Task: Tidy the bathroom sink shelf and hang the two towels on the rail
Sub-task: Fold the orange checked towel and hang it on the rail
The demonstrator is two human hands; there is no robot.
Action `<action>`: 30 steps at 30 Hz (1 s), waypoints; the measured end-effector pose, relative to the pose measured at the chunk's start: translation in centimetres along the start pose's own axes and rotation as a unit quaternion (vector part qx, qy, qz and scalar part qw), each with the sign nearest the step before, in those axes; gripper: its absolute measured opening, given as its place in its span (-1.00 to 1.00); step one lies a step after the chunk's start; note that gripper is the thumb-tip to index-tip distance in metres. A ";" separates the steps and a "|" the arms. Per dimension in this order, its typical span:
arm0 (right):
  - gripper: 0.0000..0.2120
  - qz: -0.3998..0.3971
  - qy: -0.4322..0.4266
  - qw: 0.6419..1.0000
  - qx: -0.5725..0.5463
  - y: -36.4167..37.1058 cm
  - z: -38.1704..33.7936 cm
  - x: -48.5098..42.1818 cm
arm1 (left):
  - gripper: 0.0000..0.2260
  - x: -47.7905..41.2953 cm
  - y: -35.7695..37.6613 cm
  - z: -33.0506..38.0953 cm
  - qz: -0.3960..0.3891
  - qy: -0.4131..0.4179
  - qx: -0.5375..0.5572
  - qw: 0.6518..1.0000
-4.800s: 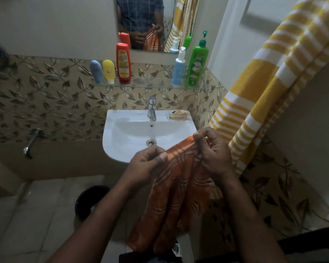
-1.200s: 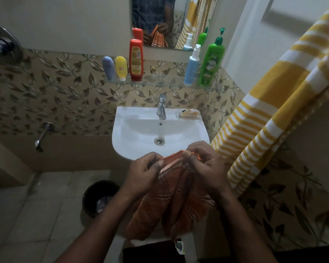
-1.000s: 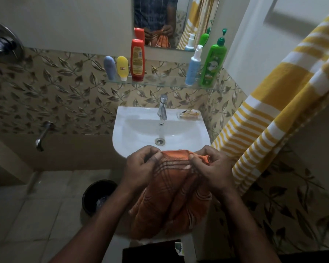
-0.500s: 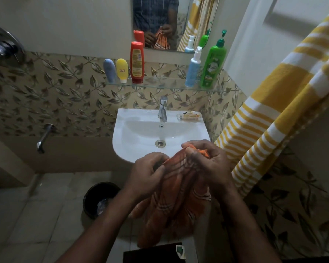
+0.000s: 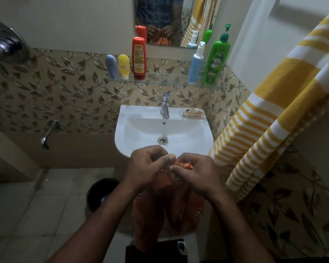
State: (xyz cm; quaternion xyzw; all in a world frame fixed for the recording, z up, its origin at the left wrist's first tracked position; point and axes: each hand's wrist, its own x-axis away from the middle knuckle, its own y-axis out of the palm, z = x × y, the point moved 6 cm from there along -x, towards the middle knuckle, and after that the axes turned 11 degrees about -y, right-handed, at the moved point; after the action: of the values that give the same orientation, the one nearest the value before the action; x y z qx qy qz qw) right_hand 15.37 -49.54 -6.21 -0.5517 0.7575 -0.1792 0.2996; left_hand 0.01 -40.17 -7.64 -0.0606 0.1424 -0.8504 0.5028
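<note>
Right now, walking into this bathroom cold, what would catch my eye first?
Probably the orange towel bunched between the left hand and right hand, both gripping it in front of the white sink. Then the big yellow-and-white striped towel draped down the right side. Above the sink, a red bottle and a green pump bottle stand out on the glass shelf.

An orange towel (image 5: 179, 205) is showing dark stripes while a yellow towel (image 5: 285, 103) is displaying white bands. A red bottle (image 5: 139, 57), a yellow tube (image 5: 123, 66) and a green bottle (image 5: 216, 61) are glowing against beige wall tiles (image 5: 65, 95) carrying a brown leaf pattern.
</note>
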 end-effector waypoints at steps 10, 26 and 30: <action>-0.80 0.187 0.055 0.945 -0.262 -5.2 2.1 0.2 | -0.85 0.8 -0.3 -2.8 -0.014 -0.086 0.125 0.988; -0.82 -0.007 -0.032 0.998 -0.048 -1.6 -0.5 0.0 | -0.77 0.7 0.1 -0.5 0.042 0.040 -0.049 0.997; -0.91 -0.028 -0.092 0.993 -0.063 -1.9 -1.3 0.0 | -0.84 0.5 0.1 -2.0 0.046 0.026 -0.122 0.991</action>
State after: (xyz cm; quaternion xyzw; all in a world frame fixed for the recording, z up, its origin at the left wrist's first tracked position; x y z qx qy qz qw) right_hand 15.89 -50.21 -4.06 -0.6050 0.7203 -0.0879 0.3279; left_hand -0.62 -40.25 -9.56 -0.0927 0.2604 -0.8040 0.5265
